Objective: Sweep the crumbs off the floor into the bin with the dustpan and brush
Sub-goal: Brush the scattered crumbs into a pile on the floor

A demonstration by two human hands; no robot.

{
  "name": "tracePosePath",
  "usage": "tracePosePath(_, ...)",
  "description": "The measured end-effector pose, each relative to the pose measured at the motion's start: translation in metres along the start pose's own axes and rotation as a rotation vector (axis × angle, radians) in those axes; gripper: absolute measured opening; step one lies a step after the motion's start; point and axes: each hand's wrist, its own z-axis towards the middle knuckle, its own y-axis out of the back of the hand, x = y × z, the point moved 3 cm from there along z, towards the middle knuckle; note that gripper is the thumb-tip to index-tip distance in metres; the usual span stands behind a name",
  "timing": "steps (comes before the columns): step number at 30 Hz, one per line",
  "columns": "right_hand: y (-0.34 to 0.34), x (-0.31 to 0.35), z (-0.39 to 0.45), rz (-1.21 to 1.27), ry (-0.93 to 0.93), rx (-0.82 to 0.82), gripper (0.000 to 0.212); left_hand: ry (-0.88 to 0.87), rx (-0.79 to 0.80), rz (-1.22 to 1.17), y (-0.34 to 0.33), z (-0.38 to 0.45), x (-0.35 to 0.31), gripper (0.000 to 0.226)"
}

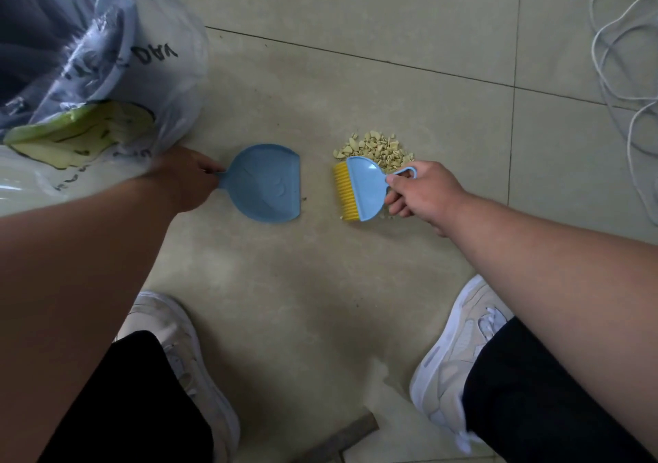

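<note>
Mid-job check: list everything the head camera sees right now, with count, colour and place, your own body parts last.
dustpan: one, blue, on the floor, centre, mouth towards the brush
brush: one, blue with yellow bristles, right of the dustpan
crumbs: one pile, pale yellow, beyond the brush
bin: one, clear bag liner, upper left
cable: one, white, looped at upper right
floor: beige tiles
dark object: one, bottom edge, cannot identify
shoes: two, white, bottom
left hand: holds the dustpan handle
right hand: grips the brush handle
</note>
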Motion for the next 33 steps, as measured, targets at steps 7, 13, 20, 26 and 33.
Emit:
tracePosePath(7, -0.039, 0.028, 0.005, 0.325, -0.113, 0.001, 0.014, -0.005, 0.008, 0.035, 0.003, -0.002, 0.002, 0.022)
tracePosePath(13, -0.044, 0.038, 0.016, 0.501, -0.221, -0.116, 0.017, 0.013, 0.018, 0.042, 0.004, 0.0, 0.004, 0.021)
tracePosePath(20, -0.013, 0.015, 0.014, 0.417, -0.343, -0.241, 0.031, -0.004, 0.03, 0.078, 0.006, -0.002, -0.001, 0.017)
tracePosePath(26, 0.005, -0.008, -0.004, 0.42, -0.397, -0.185, 0.037, -0.022, 0.046, 0.106, 0.005, -0.003, -0.005, 0.023)
tracePosePath(33, 0.011, 0.002, -0.007, 0.703, -0.4, -0.098, 0.034, -0.044, 0.051, 0.201, 0.004, -0.007, -0.015, 0.019)
